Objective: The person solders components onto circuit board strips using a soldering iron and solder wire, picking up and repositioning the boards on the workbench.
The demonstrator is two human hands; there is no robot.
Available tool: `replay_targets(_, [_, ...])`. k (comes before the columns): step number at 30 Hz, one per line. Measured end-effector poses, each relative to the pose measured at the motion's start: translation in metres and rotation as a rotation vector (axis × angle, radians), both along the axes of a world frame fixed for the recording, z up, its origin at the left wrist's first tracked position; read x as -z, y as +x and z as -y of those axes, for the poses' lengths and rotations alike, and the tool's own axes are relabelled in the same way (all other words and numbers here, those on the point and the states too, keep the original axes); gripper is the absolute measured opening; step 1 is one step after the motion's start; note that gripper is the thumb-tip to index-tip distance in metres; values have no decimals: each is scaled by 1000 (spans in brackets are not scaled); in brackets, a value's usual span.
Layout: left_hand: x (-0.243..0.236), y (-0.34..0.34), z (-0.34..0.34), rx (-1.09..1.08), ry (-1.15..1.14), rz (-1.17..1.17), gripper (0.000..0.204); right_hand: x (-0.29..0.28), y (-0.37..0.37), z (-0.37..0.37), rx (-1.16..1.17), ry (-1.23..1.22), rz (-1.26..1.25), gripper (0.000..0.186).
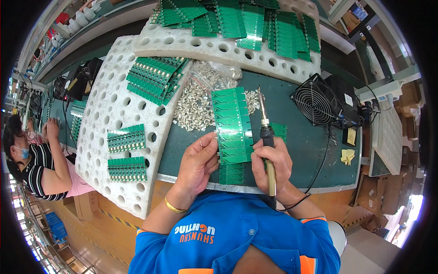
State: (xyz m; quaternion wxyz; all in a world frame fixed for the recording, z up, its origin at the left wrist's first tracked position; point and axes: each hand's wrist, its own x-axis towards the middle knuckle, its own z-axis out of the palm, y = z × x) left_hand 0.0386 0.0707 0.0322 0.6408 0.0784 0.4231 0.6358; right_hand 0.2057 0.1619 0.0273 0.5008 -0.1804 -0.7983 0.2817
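My left hand (199,162) pinches the left edge of a long green circuit board panel (232,121), which is held tilted over the bench. In my right hand (276,163) is a soldering iron (268,137), its tip pointing up and away, beside the panel's right edge. A second green panel (232,175) shows below the first, and part of another green board (279,131) lies behind the iron. Beyond the panel, a heap of small whitish metallic parts (194,107) spreads over the green bench top (310,157), partly in a clear plastic bag (216,74).
On the left, a white perforated foam sheet (98,121) bears boards with parts fitted (127,169). A second foam sheet (182,44) at the back carries many green panels. To the right stand a black fan (315,100) and a yellow sponge (347,156). A masked co-worker (43,166) sits at far left.
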Motion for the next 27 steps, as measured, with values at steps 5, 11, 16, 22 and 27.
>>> replay_targets(5, [4, -2, -1, -9, 31, 27, 29, 1, -5, 2, 5, -10, 6, 29])
replay_targets(11, [8, -5, 0, 19, 100, 39, 31, -2, -4, -1, 25, -50, -28, 27])
replay_targets(16, [9, -9, 5, -1, 115, -9, 33, -7, -7, -15, 120, -5, -73, 26])
replay_targets(22, [13, -18, 14, -23, 209, 51, 42, -14, -24, -80, 318, 115, -135, 25])
replay_targets(27, [19, -25, 20, -33, 206, 79, 46, -22, -53, -155, 527, 314, -122, 27])
